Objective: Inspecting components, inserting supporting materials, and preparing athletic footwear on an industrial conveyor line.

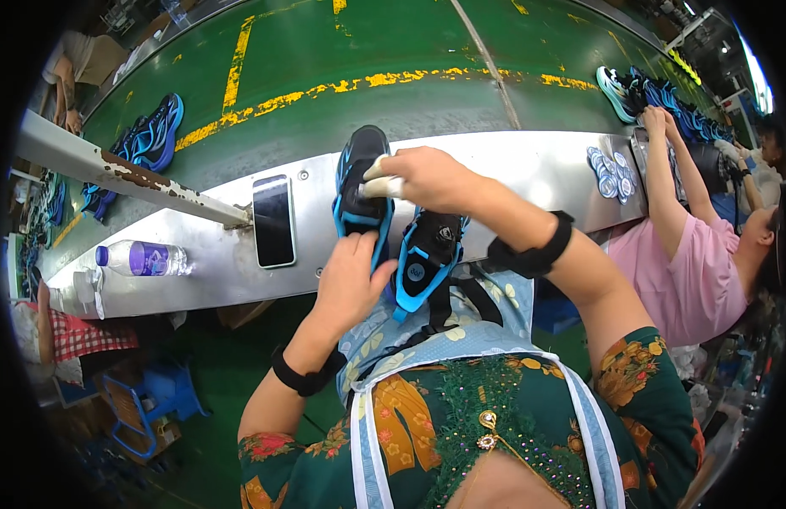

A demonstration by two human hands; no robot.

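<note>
A black and blue sneaker [372,144] lies on the metal bench, toe pointing away from me. My left hand [349,284] grips it at the heel, fingers at the collar opening and thumb along the side. Across its tongue and lace area reaches my right hand [423,178], fingertips pinched together and wrapped in white coverings. Whether anything small is between those fingertips is hidden. Just right of my left hand, a matching sneaker [427,254] rests at the bench's near edge, heel toward me, with a round mark on its insole.
A phone [274,222] and a purple-labelled bottle [143,259] lie left on the bench [215,284], beside a chipped white post [130,174]. Round stickers [612,174] sit at right, near a co-worker in pink [690,263]. More sneakers [151,136] stand beyond the bench.
</note>
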